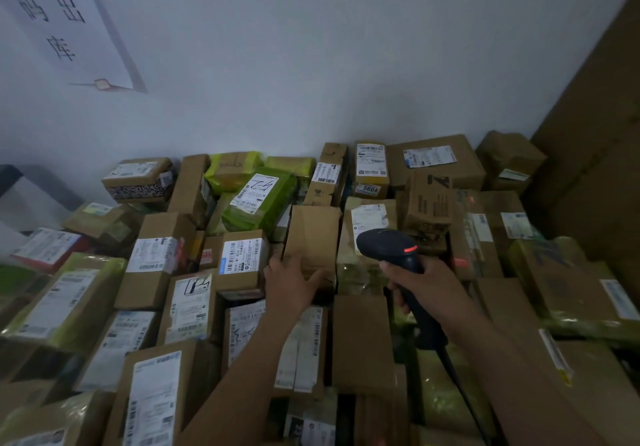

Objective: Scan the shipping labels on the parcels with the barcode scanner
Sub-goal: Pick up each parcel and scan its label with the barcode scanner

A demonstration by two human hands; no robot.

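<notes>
**Scanner raised, left hand on an unlabelled box**

I see the left hand [292,281] gripping the near edge of a plain brown parcel [313,234] in the middle of the heap; its fingers curl round the left corner and the thumb lies along the lower face; no label shows on the side facing me. The right hand [420,281] is wrapped round the handle of the black barcode scanner [386,246], just right of that parcel; a red light [410,249] glows on the scanner's head, which hangs in front of a labelled parcel [369,218]; its cable [457,373] trails down toward me. Other parcels lie packed all round, touching; a green parcel [259,199] sits further back, near the white wall [311,64], which bears a paper sign [59,19]; tall cardboard [595,168] stands at the right.
</notes>
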